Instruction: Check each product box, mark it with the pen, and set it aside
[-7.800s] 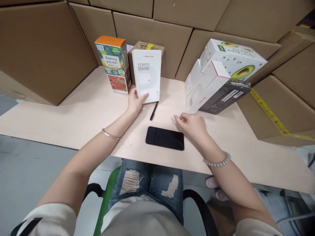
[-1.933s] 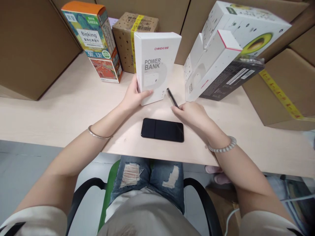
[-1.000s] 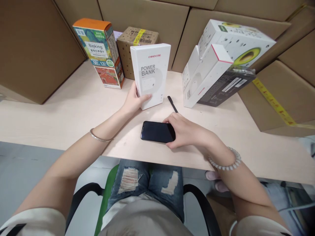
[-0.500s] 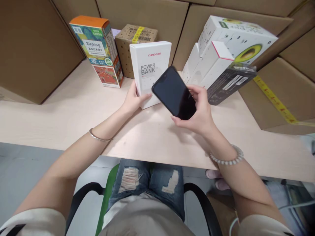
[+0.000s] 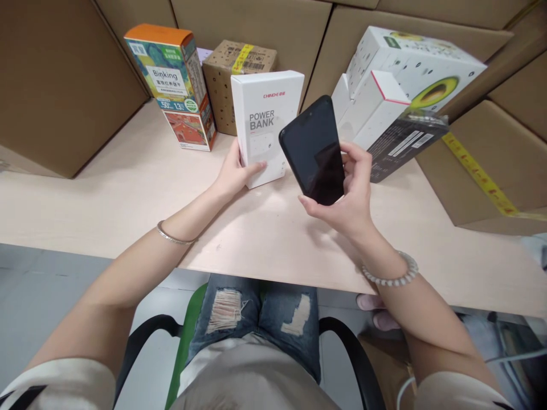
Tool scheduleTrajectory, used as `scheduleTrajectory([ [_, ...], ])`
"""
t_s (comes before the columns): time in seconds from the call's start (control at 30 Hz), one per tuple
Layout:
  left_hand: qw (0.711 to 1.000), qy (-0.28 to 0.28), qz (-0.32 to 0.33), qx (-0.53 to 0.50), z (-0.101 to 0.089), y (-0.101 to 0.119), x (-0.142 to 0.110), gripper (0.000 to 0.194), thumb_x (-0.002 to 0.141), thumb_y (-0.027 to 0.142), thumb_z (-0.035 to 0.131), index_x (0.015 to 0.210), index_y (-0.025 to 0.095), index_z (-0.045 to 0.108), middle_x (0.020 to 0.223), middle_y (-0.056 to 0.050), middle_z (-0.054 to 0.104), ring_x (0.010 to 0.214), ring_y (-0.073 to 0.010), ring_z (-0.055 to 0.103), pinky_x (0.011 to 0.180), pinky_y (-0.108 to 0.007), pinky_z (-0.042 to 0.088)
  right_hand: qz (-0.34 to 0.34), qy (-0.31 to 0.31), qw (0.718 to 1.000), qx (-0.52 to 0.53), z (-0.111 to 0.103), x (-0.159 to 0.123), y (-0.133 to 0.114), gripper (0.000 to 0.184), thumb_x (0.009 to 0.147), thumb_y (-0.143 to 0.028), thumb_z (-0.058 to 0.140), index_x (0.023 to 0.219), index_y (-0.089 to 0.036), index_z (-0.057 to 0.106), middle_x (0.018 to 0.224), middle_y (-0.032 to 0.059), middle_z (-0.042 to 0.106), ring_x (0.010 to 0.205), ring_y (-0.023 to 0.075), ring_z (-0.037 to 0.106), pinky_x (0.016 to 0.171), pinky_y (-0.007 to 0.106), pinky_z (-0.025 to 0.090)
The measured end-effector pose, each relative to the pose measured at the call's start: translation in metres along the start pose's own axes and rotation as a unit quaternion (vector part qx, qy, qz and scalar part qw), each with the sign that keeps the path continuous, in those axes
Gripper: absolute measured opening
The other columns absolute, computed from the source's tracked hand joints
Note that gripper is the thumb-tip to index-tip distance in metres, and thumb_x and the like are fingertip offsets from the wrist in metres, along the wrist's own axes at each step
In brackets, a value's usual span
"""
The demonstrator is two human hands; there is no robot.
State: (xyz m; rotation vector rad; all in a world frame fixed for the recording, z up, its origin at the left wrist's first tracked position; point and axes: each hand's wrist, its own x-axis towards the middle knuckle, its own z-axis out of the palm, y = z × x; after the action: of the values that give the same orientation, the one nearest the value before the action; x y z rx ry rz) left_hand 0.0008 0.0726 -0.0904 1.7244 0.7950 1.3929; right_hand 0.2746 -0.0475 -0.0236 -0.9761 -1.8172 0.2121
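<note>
A white power bank box stands upright on the table, its printed front facing me. My left hand grips its lower left side, thumb across the front and the other fingers partly hidden behind. To the right, my right hand holds a black smartphone by its lower end and right edge. The phone is tilted in the air with its dark screen towards me. Its upper left edge is close beside the power bank box.
Behind stand an orange-topped Binking box and a small brown carton. At right are a white avocado box, a white box with a red edge and a dark box. Large cartons border the table.
My right hand has turned the phone more upright, its top swinging up and to the right. The power bank box and my left hand show only a slight shift in view.
</note>
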Motion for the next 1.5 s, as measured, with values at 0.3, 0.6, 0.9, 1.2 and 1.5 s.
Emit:
scheduleTrajectory([
  [0.3,1.0,0.002,0.002,-0.003,0.004,0.005,-0.002,0.096,0.071,0.064,0.098,0.147,0.028,0.052,0.16,-0.013,0.061,0.154,-0.0413,0.056,0.133,-0.061,0.043,0.021,-0.018,0.998,-0.048,-0.005,-0.001,-0.016,0.097,0.077,-0.052,0.084,0.156,-0.03,0.032,0.155,0.0162,0.051,0.146,0.0423,0.058,0.121,0.063,0.054],
  [0.6,1.0,0.015,0.015,0.009,0.009,0.012,-0.001,0.094,0.071,0.067,0.098,0.144,0.028,0.054,0.16,-0.012,0.064,0.156,-0.0379,0.056,0.134,-0.058,0.043,0.046,-0.068,0.995,-0.058,-0.007,0.002,-0.015,0.1,0.074,-0.045,0.086,0.158,-0.03,0.033,0.158,0.0163,0.052,0.153,0.0434,0.053,0.126,0.063,0.05],
  [0.9,1.0,0.012,-0.018,-0.004,0.005,0.006,-0.004,0.092,0.072,0.058,0.097,0.145,0.025,0.051,0.156,-0.015,0.064,0.152,-0.0399,0.059,0.13,-0.06,0.046,0.058,-0.416,0.907,-0.043,-0.008,0.005,-0.023,0.074,0.072,-0.034,0.083,0.141,-0.028,0.058,0.141,0.0104,0.071,0.121,0.0362,0.074,0.096,0.048,0.062],
  [1.2,0.999,0.028,-0.01,0.012,0.006,0.005,-0.004,0.091,0.069,0.069,0.098,0.136,0.027,0.051,0.144,-0.012,0.068,0.143,-0.0374,0.064,0.124,-0.057,0.053,0.014,-0.439,0.898,-0.039,0.008,-0.002,-0.01,0.07,0.069,-0.037,0.089,0.135,-0.024,0.068,0.124,0.0109,0.067,0.119,0.0356,0.066,0.106,0.055,0.057],
  [1.5,0.999,0.015,0.047,-0.02,0.012,0.029,-0.006,0.072,0.087,0.067,0.087,0.132,0.032,0.042,0.146,-0.009,0.066,0.145,-0.0333,0.065,0.126,-0.055,0.051,0.108,-0.301,0.947,0.002,0.002,0.005,-0.013,0.05,0.09,-0.068,0.079,0.11,-0.023,0.071,0.112,0.0087,0.07,0.09,0.0238,0.068,0.092,0.047,0.06],
])
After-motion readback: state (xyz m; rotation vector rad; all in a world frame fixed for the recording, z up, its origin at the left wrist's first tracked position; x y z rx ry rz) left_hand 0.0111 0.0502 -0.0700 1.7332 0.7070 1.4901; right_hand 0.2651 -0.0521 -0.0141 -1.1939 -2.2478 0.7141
